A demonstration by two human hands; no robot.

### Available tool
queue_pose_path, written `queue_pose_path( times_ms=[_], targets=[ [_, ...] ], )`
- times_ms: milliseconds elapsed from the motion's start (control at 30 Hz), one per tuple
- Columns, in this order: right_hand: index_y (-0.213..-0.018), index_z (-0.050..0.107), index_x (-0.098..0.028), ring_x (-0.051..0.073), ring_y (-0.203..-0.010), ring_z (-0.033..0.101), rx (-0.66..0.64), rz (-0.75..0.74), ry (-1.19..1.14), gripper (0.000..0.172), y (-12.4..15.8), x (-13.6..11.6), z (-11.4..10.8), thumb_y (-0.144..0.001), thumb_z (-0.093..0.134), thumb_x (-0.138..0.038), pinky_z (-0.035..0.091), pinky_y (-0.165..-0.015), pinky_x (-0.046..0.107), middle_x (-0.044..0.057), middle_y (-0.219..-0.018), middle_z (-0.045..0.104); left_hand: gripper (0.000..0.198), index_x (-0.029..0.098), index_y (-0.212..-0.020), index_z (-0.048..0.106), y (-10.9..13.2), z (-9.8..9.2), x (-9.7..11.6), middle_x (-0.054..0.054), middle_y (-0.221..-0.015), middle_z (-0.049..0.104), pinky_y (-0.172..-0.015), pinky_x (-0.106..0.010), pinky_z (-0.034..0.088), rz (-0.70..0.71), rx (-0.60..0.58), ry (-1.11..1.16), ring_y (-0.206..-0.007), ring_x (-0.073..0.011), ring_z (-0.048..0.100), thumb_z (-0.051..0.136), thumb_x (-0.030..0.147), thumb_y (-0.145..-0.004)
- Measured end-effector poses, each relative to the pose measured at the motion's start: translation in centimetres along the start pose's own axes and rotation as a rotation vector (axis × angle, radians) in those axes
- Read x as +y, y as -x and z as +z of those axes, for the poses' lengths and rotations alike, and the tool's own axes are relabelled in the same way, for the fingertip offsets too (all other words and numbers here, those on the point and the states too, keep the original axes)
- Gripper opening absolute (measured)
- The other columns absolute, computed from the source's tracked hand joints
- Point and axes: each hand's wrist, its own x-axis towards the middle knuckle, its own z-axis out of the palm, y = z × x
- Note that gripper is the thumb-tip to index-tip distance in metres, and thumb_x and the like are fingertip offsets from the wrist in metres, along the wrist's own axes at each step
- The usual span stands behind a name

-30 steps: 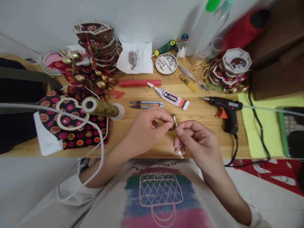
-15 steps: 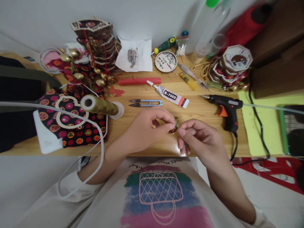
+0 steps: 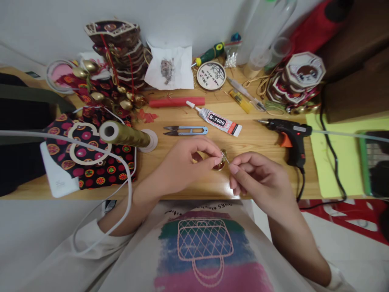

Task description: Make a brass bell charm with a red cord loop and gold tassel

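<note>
My left hand (image 3: 188, 166) pinches with thumb and forefinger at one end of a thin, pale, needle-like piece (image 3: 226, 158). The other end of that piece runs into the pinch of my right hand (image 3: 261, 180), whose remaining fingers curl loosely below. I cannot make out whether it is a needle or a stiff thread. Just behind the left fingertips lies a small shiny gold bell-like thing (image 3: 221, 164), partly covered by them. Beyond my hands on the wooden table are blue thread snips (image 3: 188, 130) and a tube of B-7000 glue (image 3: 217, 120).
A black glue gun (image 3: 288, 136) with a cord lies at the right. Left are a spool of olive thread (image 3: 124, 136), patterned fabric (image 3: 97, 178) and a white cable (image 3: 129, 194) crossing above my left forearm. Stacked ornaments (image 3: 120, 56) stand at the back.
My right hand has drawn slightly away to the right, and more of the thin piece shows between the fingertips. The whole view has shifted a little.
</note>
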Motion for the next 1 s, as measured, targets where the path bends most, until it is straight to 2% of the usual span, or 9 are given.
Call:
queue_pose_path(
  times_ms=[233, 367, 633, 1000],
  targets=[
    [-0.076, 0.057, -0.018, 0.006, -0.035, 0.051, -0.041, 0.106, -0.088, 0.025, -0.2, -0.3, -0.4, -0.078, 0.069, -0.040, 0.040, -0.035, 0.015, -0.004, -0.048, 0.061, 0.009, 0.016, -0.071, 0.067, 0.0, -0.2, -0.2, -0.002, -0.080, 0.069, -0.070, -0.027, 0.047, 0.035, -0.012, -0.005, -0.078, -0.0133, 0.062, 0.061, 0.018, -0.077],
    [-0.078, 0.056, -0.018, 0.007, -0.033, 0.051, -0.114, 0.216, -0.175, 0.024, -0.2, -0.4, -0.8, -0.078, 0.069, -0.038, 0.035, -0.032, 0.015, -0.003, -0.048, 0.061, 0.008, 0.017, -0.072, 0.068, 0.0, -0.2, -0.3, -0.003, -0.083, 0.070, -0.071, -0.027, 0.049, 0.055, -0.021, -0.018, -0.079, -0.0141, 0.063, 0.062, 0.018, -0.077],
    [-0.077, 0.055, -0.018, 0.006, -0.028, 0.046, -0.197, 0.321, -0.282, 0.022, -0.3, -0.5, -1.3, -0.076, 0.069, -0.035, 0.023, -0.028, 0.013, -0.004, -0.043, 0.060, 0.007, 0.017, -0.074, 0.069, -0.1, -0.1, -0.7, -0.004, -0.085, 0.070, -0.072, -0.027, 0.049, 0.073, -0.016, -0.021, -0.082, -0.0140, 0.063, 0.063, 0.017, -0.077],
    [-0.071, 0.054, -0.017, 0.006, -0.026, 0.043, -0.247, 0.470, -0.332, 0.026, -1.6, 1.9, -1.6, -0.067, 0.072, -0.036, 0.020, -0.028, 0.014, -0.006, -0.039, 0.055, 0.009, 0.017, -0.070, 0.067, -0.7, 0.6, -2.4, -0.004, -0.086, 0.070, -0.074, -0.028, 0.048, -0.012, -0.037, -0.094, -0.083, -0.0148, 0.064, 0.060, 0.014, -0.076]
  ],
)
